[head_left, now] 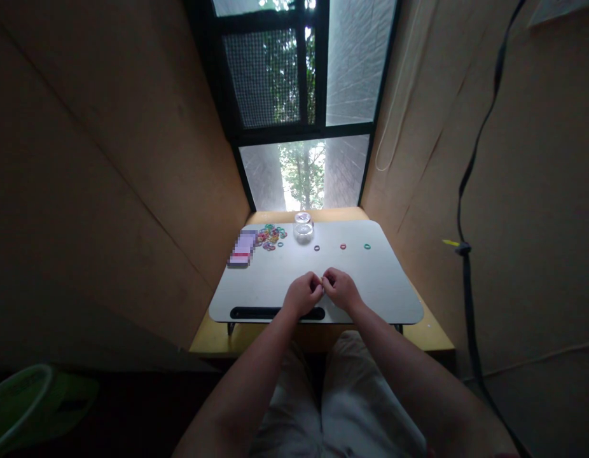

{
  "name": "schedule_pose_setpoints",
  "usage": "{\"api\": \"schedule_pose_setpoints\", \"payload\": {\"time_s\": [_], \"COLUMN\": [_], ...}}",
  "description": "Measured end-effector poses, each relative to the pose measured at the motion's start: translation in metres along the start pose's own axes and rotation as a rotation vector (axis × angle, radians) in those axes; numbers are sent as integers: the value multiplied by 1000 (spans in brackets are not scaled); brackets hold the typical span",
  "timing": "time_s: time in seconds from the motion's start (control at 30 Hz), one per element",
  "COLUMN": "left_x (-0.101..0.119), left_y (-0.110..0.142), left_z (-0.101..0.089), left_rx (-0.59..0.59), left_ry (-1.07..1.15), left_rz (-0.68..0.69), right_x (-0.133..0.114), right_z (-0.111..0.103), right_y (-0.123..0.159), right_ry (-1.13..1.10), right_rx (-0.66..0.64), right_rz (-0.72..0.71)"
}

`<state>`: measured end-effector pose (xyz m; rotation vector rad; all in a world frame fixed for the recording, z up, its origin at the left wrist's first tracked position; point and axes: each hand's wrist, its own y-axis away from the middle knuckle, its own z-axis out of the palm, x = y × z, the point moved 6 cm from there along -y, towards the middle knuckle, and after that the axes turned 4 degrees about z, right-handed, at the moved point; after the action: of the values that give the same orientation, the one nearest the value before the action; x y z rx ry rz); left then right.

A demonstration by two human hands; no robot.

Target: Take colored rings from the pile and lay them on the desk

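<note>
Nearer the person than the clear jar (303, 231), the left hand (303, 294) and the right hand (341, 290) meet with fingers curled in and thumbs drawn close to the fingertips; whether either is clamped on something is too small to tell. Beyond the hands, a loose pile of coloured rings (271, 236) lies just left of the jar, while a dark ring (317, 248), a red ring (343, 246) and a green ring (367, 246) sit spaced apart to its right, slightly nearer the person.

Ring pile (270, 236) left of jar (303, 231), three rings (343, 247) right, apparently a phone (243, 248) leftmost
</note>
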<state>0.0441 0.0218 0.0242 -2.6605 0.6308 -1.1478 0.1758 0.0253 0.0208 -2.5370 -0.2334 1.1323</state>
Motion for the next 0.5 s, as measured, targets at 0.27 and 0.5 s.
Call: {"api": "schedule_pose_setpoints", "payload": {"time_s": [0.27,0.5], "left_x": [1,0], "left_y": [-1,-1], "left_z": [-1,1], "left_rx": [3,-3], "left_ry": [-6,-9], "left_rz": [-11,6], "right_x": [-2,-1], "right_z": [-1,-1], "right_y": [0,0], "right_ry": [9,2], "right_rx": [-22,-3], "right_rz": [16,9]}}
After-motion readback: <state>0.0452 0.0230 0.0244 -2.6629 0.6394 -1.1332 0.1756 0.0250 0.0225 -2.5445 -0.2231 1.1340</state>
